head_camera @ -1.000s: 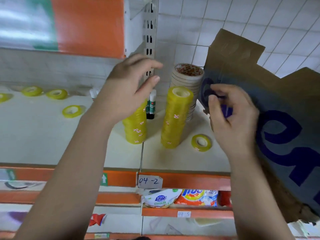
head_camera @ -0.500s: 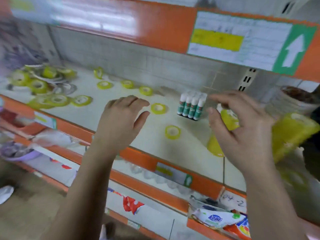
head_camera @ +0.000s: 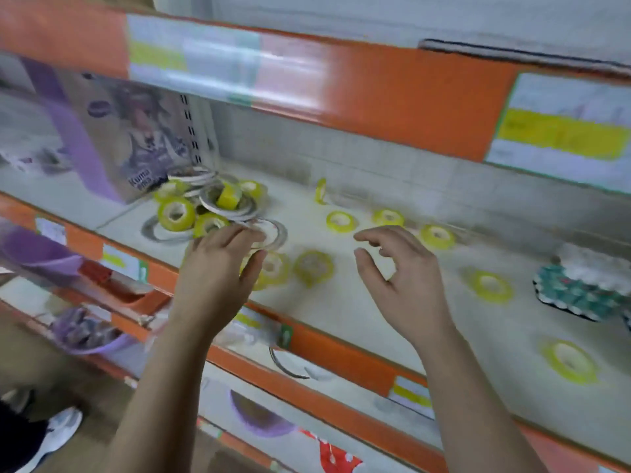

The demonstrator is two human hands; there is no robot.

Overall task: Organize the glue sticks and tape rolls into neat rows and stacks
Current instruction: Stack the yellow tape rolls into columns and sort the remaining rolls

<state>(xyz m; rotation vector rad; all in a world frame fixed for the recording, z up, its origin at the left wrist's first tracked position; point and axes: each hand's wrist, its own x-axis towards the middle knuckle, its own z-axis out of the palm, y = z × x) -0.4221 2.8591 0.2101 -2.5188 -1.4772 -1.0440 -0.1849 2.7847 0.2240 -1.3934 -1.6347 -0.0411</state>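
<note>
Several yellow tape rolls lie scattered flat on the white shelf [head_camera: 341, 312]. A jumbled pile of yellow and white tape rolls [head_camera: 208, 206] sits at the shelf's left end. My left hand [head_camera: 218, 271] hovers with straight fingers just right of that pile, above a yellow roll [head_camera: 273, 268]. My right hand [head_camera: 399, 278] hangs empty over the shelf, fingers loosely curled, beside another yellow roll [head_camera: 314, 266]. A cluster of green-and-white glue sticks [head_camera: 580, 285] stands at the right, blurred.
A purple printed box [head_camera: 112, 138] stands left of the pile. An orange shelf edge [head_camera: 341, 360] with price tags runs along the front. The upper shelf's orange rail [head_camera: 392, 93] overhangs. Lower shelves hold packets and a purple bowl [head_camera: 88, 332].
The view has swung left from the tape stacks and cardboard to the scattered rolls. Both hands, holding nothing, have moved left with it toward the pile.
</note>
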